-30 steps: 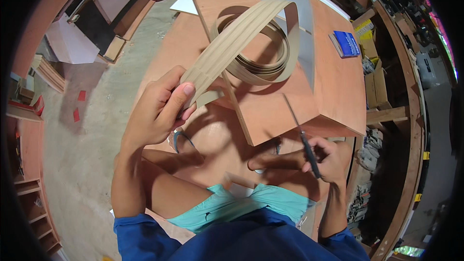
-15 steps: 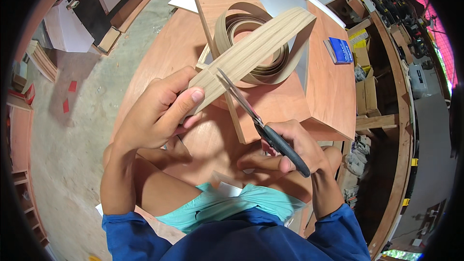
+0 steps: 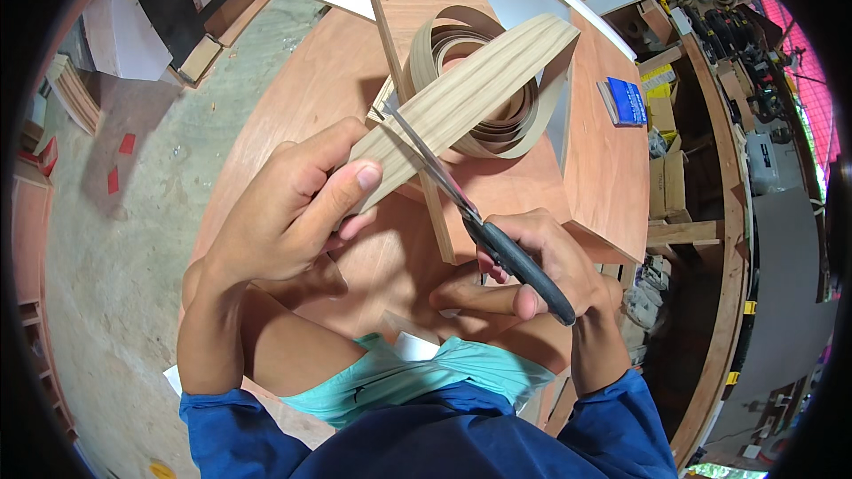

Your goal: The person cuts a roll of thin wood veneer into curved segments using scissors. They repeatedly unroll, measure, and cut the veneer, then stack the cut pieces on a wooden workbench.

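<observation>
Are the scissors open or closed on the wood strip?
Open. The blades of the scissors spread apart across the wood strip, held by the left hand.

Concrete floor point(image 3: 133, 239), cluttered wooden shelves point(image 3: 701, 239) at right, daylight.

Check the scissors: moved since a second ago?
Yes. The scissors have come up from the lower right, near the board's corner, leftward across it; the blades now straddle the wood-grain strip that the left hand pinches.
</observation>
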### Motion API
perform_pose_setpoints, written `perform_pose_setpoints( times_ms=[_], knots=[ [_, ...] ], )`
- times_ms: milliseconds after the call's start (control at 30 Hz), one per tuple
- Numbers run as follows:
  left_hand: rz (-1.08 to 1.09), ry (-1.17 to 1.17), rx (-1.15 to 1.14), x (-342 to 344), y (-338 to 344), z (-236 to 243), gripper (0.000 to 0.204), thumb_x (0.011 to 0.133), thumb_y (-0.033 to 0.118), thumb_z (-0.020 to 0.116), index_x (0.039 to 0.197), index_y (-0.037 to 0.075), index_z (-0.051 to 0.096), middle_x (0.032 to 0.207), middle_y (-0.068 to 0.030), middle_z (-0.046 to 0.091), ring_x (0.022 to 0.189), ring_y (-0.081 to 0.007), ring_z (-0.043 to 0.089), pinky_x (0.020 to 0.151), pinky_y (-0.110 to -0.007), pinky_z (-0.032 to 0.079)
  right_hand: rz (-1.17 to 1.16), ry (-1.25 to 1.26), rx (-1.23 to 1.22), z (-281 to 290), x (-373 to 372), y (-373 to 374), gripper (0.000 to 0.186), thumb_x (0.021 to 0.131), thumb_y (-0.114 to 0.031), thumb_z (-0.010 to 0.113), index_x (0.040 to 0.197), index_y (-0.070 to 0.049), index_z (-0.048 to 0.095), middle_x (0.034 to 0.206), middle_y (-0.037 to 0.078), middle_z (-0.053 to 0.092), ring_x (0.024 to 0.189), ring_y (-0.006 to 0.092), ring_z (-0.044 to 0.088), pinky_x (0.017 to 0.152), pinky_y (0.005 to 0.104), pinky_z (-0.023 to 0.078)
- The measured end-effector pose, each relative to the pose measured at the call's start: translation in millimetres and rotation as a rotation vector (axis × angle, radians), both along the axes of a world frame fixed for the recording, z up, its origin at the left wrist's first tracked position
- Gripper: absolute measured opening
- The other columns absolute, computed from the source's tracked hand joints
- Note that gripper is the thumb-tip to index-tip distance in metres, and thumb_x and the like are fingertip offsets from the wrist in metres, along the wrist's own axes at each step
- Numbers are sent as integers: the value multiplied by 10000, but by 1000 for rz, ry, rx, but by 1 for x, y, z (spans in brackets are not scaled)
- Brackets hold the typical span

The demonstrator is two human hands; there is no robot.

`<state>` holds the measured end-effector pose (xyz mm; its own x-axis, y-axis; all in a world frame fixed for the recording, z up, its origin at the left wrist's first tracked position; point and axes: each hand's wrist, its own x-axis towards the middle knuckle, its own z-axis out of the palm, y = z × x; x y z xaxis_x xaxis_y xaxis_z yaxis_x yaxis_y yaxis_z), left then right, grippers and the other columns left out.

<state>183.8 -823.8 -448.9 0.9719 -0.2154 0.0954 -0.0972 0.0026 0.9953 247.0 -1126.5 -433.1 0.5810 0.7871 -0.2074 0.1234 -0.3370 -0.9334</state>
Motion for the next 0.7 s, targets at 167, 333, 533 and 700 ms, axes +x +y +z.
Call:
perform_pose_setpoints(
  times_ms=[167, 333, 533, 700],
  knots=[
    [44, 12, 17, -1, 1, 3, 239, 1094, 200, 511, 944, 19, 556, 608, 20, 510, 525, -43, 465, 487, -248, 369, 14, 18, -26, 4, 1, 3, 845, 687, -813, 784, 831, -1, 599, 639, 18, 543, 559, 94, 531, 504, 255, 423],
    [27, -76, 12, 0, -4, 1, 282, 1105, 245, 485, 962, 7, 535, 624, 37, 465, 512, -24, 432, 447, -207, 332, 9, -9, -10, 4, 0, 2, 874, 664, -831, 786, 835, 5, 598, 637, 14, 536, 557, 85, 536, 499, 248, 431],
    [15, -65, 7, -2, -6, 3, 276, 1108, 247, 476, 1001, 2, 543, 622, 37, 473, 509, -28, 423, 451, -208, 321, -9, 46, -25, 8, -2, 2, 880, 655, -818, 806, 839, 16, 598, 637, 12, 543, 565, 74, 536, 501, 246, 436],
    [23, -65, -8, -3, -13, 2, 274, 1109, 245, 472, 1070, -13, 555, 619, 39, 465, 511, -30, 424, 466, -208, 328, -1, -3, -69, 12, -3, -5, 802, 667, -727, 866, 864, 16, 636, 616, -6, 542, 560, 68, 523, 494, 248, 414]
  ],
)
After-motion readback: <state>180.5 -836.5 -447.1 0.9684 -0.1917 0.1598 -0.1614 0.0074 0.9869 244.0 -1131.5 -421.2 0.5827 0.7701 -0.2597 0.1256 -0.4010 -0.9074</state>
